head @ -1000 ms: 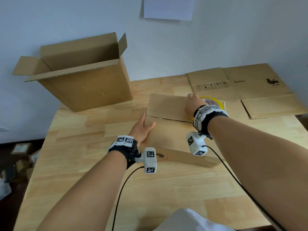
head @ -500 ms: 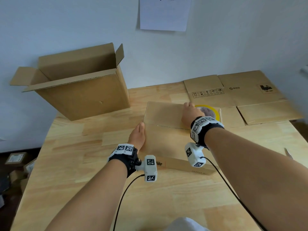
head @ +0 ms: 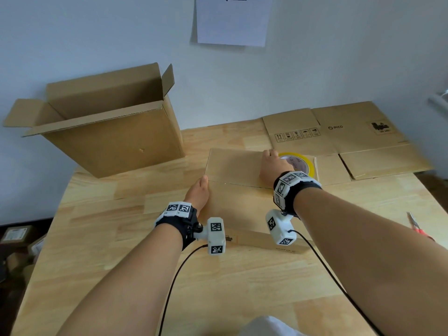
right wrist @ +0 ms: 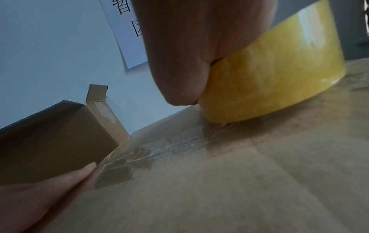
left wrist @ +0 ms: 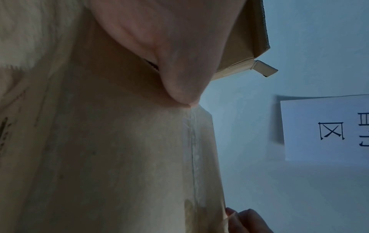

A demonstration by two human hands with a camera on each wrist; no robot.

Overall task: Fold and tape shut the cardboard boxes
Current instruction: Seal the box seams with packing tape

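Observation:
A flat brown box [head: 238,204] lies at the table's middle with its top flaps down. My left hand [head: 200,191] lies straight against the box's left edge, and its thumb [left wrist: 179,82] presses on the seam there. My right hand [head: 270,164] grips a yellow tape roll [head: 304,163] that stands on the box top near its right end. Clear tape [right wrist: 159,145] runs along the seam from the left edge to the tape roll [right wrist: 269,75]. A finger of the left hand [right wrist: 60,178] holds the tape end down.
An upright open cardboard box [head: 109,137] stands at the back left. Flattened cardboard sheets [head: 344,134] lie at the back right, beside the roll. Red-handled scissors [head: 415,225] lie near the table's right edge. A sheet of paper [head: 234,19] hangs on the wall.
My left thumb has drawn back from the box top, and the hand now lies straight along the left edge. The right hand stays on the roll. The head view has tilted up.

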